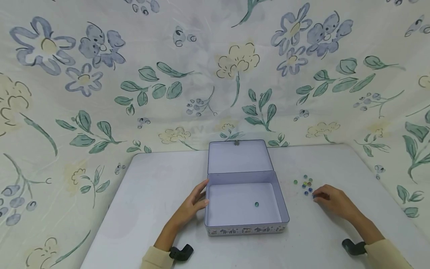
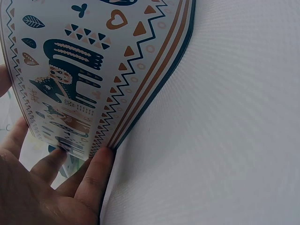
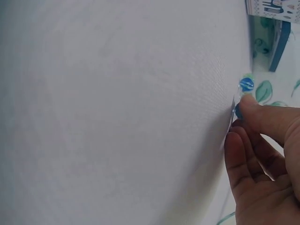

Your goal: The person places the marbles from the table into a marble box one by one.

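A lilac tin box (image 1: pixel 281 198), patterned with animals on its outer walls, stands with its hinged lid (image 1: pixel 239 158) raised. One green glass marble (image 1: pixel 256 204) lies on its floor. My left hand (image 1: pixel 189 207) rests against the box's left wall; in the left wrist view its spread fingers (image 2: pixel 93 180) touch the patterned side. Right of the box, my right hand (image 1: pixel 336 201) pinches a blue marble (image 3: pixel 238 111) between thumb and fingers, low at the tabletop. Several loose marbles (image 1: pixel 306 193), green, blue and yellowish, lie just beyond those fingertips.
The white table (image 1: pixel 151 179) reaches back to a floral cloth (image 1: pixel 201 74) that hangs behind it and on both sides. Black wrist devices (image 1: pixel 181 252) sit at both cuffs. The lid leans back close to the cloth.
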The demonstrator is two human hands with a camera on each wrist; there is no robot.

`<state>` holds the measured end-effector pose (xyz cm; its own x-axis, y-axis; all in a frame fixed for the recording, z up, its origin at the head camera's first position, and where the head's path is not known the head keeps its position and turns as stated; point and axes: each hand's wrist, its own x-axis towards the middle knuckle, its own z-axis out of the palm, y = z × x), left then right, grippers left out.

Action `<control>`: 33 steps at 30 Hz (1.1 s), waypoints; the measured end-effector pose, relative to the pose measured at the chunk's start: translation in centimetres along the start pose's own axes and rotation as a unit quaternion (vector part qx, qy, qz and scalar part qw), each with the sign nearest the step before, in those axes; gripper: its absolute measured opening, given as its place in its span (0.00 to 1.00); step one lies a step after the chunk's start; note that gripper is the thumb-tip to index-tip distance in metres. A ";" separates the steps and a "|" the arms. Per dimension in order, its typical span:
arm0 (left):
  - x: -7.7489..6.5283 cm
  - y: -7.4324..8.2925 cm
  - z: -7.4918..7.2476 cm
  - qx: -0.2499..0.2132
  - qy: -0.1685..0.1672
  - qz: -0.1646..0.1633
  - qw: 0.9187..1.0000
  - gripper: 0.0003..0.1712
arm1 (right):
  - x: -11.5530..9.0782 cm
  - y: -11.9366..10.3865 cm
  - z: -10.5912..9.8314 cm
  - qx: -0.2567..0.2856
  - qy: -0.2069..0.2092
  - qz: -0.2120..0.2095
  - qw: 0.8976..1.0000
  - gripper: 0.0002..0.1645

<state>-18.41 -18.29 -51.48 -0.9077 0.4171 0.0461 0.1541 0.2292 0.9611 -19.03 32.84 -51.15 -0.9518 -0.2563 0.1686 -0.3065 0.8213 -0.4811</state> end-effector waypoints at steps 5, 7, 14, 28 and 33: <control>0.0 0.0 0.0 -0.003 0.000 -0.002 1.000 0.40 | -0.1 -0.2 0.0 0.002 0.003 -0.001 1.000 0.13; 0.0 0.0 0.0 -0.004 -0.001 -0.002 1.000 0.40 | 0.0 -0.1 0.0 0.001 0.004 -0.002 1.000 0.13; 0.0 0.1 -0.1 -0.003 -0.002 -0.003 1.000 0.40 | 0.1 -0.1 -0.1 -0.007 -0.005 0.013 1.000 0.12; 0.0 0.2 0.0 -0.008 -0.005 -0.002 1.000 0.40 | 0.1 -0.6 -1.4 0.013 0.005 0.033 0.999 0.11; 0.0 0.1 0.0 -0.006 -0.004 -0.003 1.000 0.40 | 0.5 -1.0 -1.8 0.024 0.024 0.012 0.999 0.11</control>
<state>-18.38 -18.22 -51.39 -0.9056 0.4223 0.0391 0.1443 0.2200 0.9648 -19.11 32.80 -49.00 -0.9574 -0.2107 0.1976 -0.2850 0.8010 -0.5265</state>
